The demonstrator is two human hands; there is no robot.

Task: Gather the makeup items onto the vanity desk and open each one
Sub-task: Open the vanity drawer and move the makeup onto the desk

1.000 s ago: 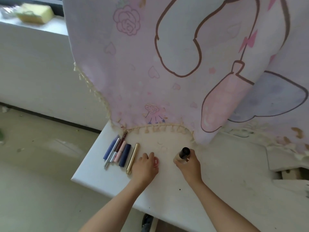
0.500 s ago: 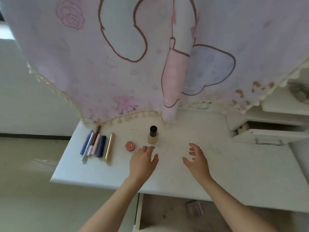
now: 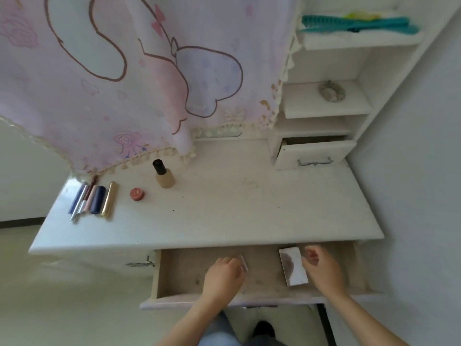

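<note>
Two things lie in the open drawer (image 3: 179,270): a flat palette (image 3: 293,267) just beside the right hand (image 3: 321,267), fingers loosely curled and empty, and something slim and clear (image 3: 244,262) by the left hand (image 3: 224,275), grip unclear. The palette looks light, stiff and slick, so I'd pinch its long edges.

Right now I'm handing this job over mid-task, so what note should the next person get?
Left hand: in the open drawer, fingertips by a thin clear item; grip unclear.
Right hand: loosely curled beside the flat palette, apparently holding nothing.
On the desk: row of pens and tubes, gold tube, red pot, capped foundation bottle.
Left to do: bring both drawer items up, then open everything.
</note>
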